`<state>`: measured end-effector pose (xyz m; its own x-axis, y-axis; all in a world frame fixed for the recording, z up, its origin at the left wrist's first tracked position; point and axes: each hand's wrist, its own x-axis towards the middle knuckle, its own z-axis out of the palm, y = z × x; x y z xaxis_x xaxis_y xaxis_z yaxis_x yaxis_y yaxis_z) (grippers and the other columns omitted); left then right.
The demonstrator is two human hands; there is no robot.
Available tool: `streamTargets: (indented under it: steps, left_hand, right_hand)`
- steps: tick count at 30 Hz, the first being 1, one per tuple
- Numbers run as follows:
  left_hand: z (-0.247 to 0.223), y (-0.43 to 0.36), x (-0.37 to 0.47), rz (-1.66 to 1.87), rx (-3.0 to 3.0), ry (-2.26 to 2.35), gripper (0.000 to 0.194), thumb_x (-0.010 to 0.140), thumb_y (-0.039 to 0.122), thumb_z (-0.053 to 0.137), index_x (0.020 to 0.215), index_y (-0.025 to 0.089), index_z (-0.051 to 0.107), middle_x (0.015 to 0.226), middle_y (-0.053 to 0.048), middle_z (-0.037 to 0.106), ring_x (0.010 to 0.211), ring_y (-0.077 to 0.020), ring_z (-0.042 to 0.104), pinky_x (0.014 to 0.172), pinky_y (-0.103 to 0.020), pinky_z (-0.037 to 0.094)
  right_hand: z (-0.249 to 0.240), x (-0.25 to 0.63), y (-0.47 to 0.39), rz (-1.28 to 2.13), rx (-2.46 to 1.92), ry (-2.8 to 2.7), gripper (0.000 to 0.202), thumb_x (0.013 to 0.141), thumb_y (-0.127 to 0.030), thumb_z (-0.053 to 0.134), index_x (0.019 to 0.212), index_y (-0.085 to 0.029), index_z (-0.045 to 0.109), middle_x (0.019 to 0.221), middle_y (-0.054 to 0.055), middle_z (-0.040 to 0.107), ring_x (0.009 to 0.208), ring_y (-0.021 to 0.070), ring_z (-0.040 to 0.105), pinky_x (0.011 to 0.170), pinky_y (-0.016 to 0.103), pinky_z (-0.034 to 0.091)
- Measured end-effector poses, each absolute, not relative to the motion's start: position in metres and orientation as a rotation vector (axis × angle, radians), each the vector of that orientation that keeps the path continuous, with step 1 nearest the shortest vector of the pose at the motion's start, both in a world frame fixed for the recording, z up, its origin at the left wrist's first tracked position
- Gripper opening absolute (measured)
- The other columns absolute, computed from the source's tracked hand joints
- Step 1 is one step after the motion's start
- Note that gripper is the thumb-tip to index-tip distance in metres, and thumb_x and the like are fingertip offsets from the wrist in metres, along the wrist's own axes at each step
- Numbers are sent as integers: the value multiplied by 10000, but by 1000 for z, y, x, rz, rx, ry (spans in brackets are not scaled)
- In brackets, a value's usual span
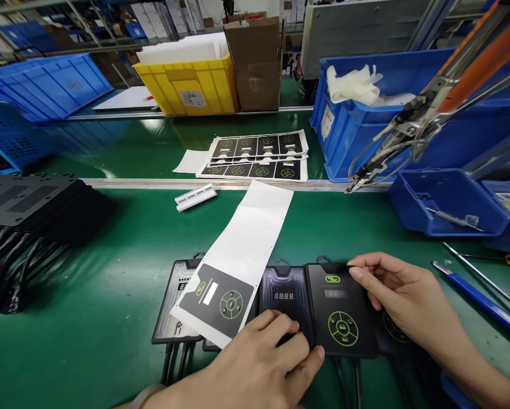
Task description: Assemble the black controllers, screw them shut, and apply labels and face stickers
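Several black controller boxes with cables stand in a row on the green bench. On one controller box (342,295) lies a black label with green button icons. My right hand (391,292) has thumb and index finger pinched at that label's upper right corner. My left hand (259,363) is curled, its thumb at the same box's lower left edge, its other fingers over the neighbouring bare controller (284,289) with a digit display. A white backing strip (255,233) carrying one black label (221,301) lies across the boxes to the left. Another labelled box (393,329) is partly under my right hand.
Printed label sheets (259,156) lie beyond the metal strip, near a small white roll (195,196). Stacked black units (37,204) stand left. On the right are a blue-handled tool (485,301), a blue bin (446,204) and a hanging orange-and-metal arm (434,108).
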<state>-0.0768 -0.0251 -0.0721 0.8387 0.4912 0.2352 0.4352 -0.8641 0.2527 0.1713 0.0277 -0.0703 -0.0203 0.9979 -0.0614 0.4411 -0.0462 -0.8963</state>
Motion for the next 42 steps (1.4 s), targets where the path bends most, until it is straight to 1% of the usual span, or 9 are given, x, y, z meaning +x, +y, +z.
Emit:
streamTargets:
  steps: [4,7,12,23,28,32,35,39,42]
  left_hand:
    - [-74,-26,-75,507,2831,746,412,941,433,621,1200,113,619,915,-37,658,841,-220,570,749,-337,463]
    - [-76,-27,-74,554,2837,755,359,964,391,585,1181,107,626,901,-39,650,827,-219,571,731,-339,456]
    - [-77,-26,-74,584,2842,742,338,968,379,580,1165,109,628,870,-37,644,811,-212,574,712,-336,457]
    - [-73,-25,-72,607,2856,766,269,928,304,639,1123,119,626,841,-26,644,778,-204,578,661,-323,442]
    - [-74,-26,-72,613,2852,760,287,950,330,606,1138,115,632,853,-31,650,779,-206,571,673,-325,438]
    - [-71,-25,-74,543,2856,754,362,936,390,631,1173,116,625,885,-29,649,814,-210,569,699,-329,452]
    - [-72,-26,-76,484,2854,742,416,922,433,649,1194,119,618,898,-29,647,833,-212,572,716,-331,458]
    - [-73,-28,-75,468,2839,734,447,927,463,635,1215,121,612,906,-37,661,834,-222,586,724,-338,469]
    - [-66,-27,-77,446,2809,710,502,908,485,652,1250,122,592,944,-48,674,868,-234,604,754,-346,496]
  right_hand:
    - [-72,169,28,978,-1579,-1547,245,781,-426,671,818,-191,726,478,-51,494,367,80,484,367,170,405]
    - [-72,168,27,957,-1586,-1552,234,776,-420,670,805,-194,727,489,-45,510,363,76,479,359,166,403]
    - [-76,169,26,931,-1591,-1570,217,790,-414,663,827,-211,731,554,-32,564,384,71,489,373,164,412]
    - [-79,170,24,832,-1612,-1664,193,823,-408,630,817,-242,729,607,-25,603,417,77,483,380,183,401]
    - [-82,170,25,788,-1601,-1697,185,848,-395,615,835,-248,726,644,-32,606,403,64,445,370,187,389]
    - [-85,172,24,709,-1573,-1756,168,872,-369,610,854,-246,722,672,-25,626,500,90,531,435,184,460]
    - [-85,171,23,527,-1527,-1868,156,895,-334,603,869,-230,717,670,-23,634,566,105,587,502,195,501]
    - [-87,171,21,198,-1418,-2058,189,942,-314,565,918,-182,698,663,-19,624,558,107,603,531,222,497]
    - [-92,177,22,34,-1407,-2127,235,966,-338,537,1033,-154,667,702,-9,626,588,120,619,563,247,499]
